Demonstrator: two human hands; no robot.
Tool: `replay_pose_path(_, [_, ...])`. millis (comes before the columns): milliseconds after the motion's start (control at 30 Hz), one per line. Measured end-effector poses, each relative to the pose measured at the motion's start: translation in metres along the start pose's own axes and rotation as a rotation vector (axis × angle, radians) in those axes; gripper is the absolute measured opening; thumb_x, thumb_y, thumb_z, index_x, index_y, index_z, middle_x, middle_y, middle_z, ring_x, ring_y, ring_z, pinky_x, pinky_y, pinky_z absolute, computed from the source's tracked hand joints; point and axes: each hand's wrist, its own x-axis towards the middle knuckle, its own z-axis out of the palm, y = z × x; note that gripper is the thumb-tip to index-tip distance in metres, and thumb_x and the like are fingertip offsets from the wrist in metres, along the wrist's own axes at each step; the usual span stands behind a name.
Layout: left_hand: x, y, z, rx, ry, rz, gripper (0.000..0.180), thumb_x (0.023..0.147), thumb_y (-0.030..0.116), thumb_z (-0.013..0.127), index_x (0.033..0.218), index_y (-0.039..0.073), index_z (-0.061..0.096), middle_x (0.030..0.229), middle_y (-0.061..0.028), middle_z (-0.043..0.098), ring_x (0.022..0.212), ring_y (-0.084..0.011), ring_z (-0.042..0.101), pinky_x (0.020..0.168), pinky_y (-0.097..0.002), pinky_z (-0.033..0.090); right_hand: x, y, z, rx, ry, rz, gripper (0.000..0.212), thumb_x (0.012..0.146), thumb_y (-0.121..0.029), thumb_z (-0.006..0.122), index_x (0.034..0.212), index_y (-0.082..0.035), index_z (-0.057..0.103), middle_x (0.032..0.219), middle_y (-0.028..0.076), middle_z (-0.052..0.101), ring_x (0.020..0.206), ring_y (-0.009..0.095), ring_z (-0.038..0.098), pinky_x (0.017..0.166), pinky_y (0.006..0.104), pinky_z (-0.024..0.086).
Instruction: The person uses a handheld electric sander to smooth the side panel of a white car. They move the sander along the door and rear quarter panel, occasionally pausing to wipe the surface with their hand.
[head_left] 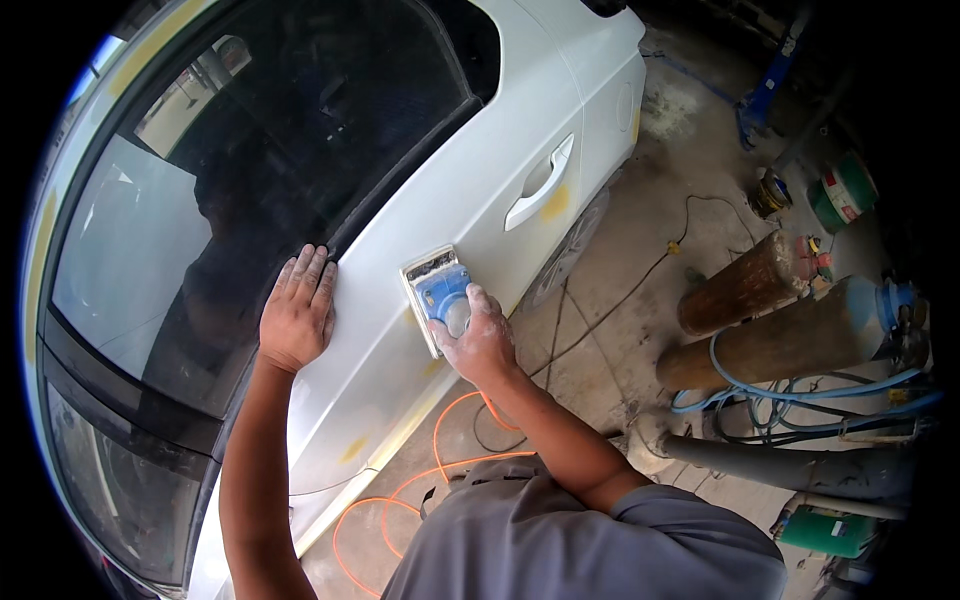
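Observation:
My right hand grips a blue sander with a rectangular pad, its fingers wrapped round the knob. The sander's pad lies against the white car door, below the window line. Flat on the door's upper edge by the dark window rests my left hand, fingers stretched out and dusty, holding nothing. Further along the door is a white handle, with a yellowish patch beside it. The underside of the pad is hidden.
An orange hose loops over the concrete floor near my legs. To the right lie two gas cylinders with blue hoses. A green bucket, a small can and a blue stand are further off. A dark cable crosses the floor.

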Motion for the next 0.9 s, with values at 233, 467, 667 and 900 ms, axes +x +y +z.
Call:
replay_pose_path(233, [0.003,0.002,0.003,-0.008,-0.006,-0.003,0.056,0.088,0.012,0.063,0.141,-0.002,0.061,0.156,-0.0233,0.053,0.148,-0.0395,0.048,0.125,-0.0510,0.035,0.103,0.004,-0.067,0.041,0.076,0.231,0.087,0.086,-0.042,0.084,0.149,0.004,0.045,0.133,0.031,0.065,0.124,0.046,0.063,0.108,0.0484,0.051])
replay_pose_path(467, [-0.001,0.001,0.004,0.003,-0.044,-0.038,0.057,0.086,0.010,0.064,0.142,-0.002,0.061,0.155,-0.0234,0.054,0.149,-0.0387,0.047,0.127,-0.0497,0.033,0.005,0.002,-0.042,-0.112,-0.176,-0.010,0.081,0.083,-0.038,0.087,0.142,0.006,0.052,0.130,0.033,0.064,0.121,0.047,0.064,0.107,0.0519,0.051])
replay_pose_path(667, [0.001,0.002,0.001,-0.023,-0.052,-0.066,0.052,0.091,0.006,0.062,0.142,-0.001,0.062,0.155,-0.0221,0.055,0.150,-0.0387,0.047,0.127,-0.0508,0.032,0.028,0.038,-0.060,-0.196,-0.268,-0.223,0.075,0.082,-0.036,0.086,0.139,0.003,0.057,0.126,0.029,0.065,0.115,0.047,0.065,0.100,0.0538,0.054])
replay_pose_path(900, [-0.003,0.001,0.004,-0.030,-0.061,-0.071,0.056,0.090,0.009,0.061,0.145,-0.001,0.059,0.157,-0.0222,0.053,0.152,-0.0381,0.043,0.129,-0.0504,0.029,0.061,0.029,-0.074,-0.275,-0.221,-0.239,0.076,0.082,-0.039,0.087,0.139,0.002,0.057,0.128,0.028,0.065,0.116,0.047,0.065,0.100,0.0539,0.053])
